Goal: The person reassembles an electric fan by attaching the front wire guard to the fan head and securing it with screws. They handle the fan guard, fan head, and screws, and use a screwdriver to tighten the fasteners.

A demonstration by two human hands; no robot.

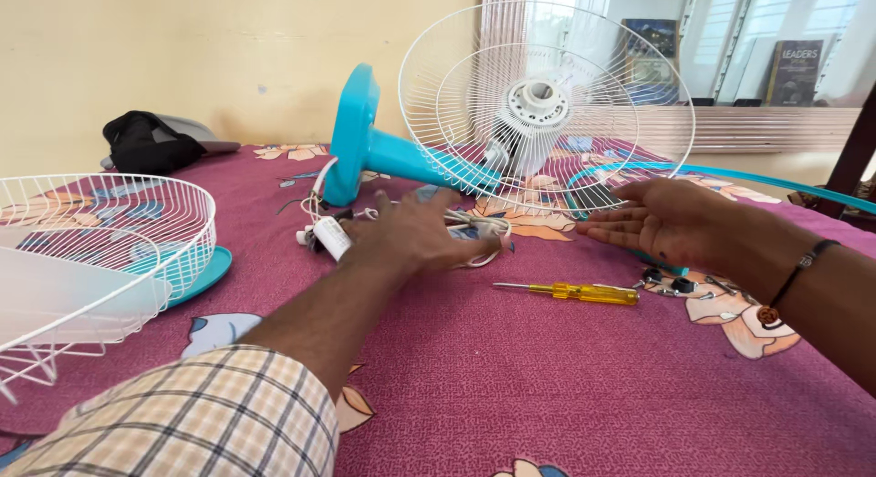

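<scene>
Left hand [415,235] flat, fingers spread on white cord bundle [474,229]; right hand [662,223] open, empty, beside wire fan guard [546,107]; yellow screwdriver [575,293] between hands.

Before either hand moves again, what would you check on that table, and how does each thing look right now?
1. Left hand free of tools: ok, it lies palm down on the white cord.
2. Right hand empty: ok, open and flat.
3. Screwdriver within reach: ok, it lies between the hands, untouched.
4. Small screws and black parts kept together: ok, grouped below the right hand.
5. Fan lying stable: cannot tell; it lies on its side, rear grille attached.
6. Front grille out of the way: ok, at the far left.
</scene>
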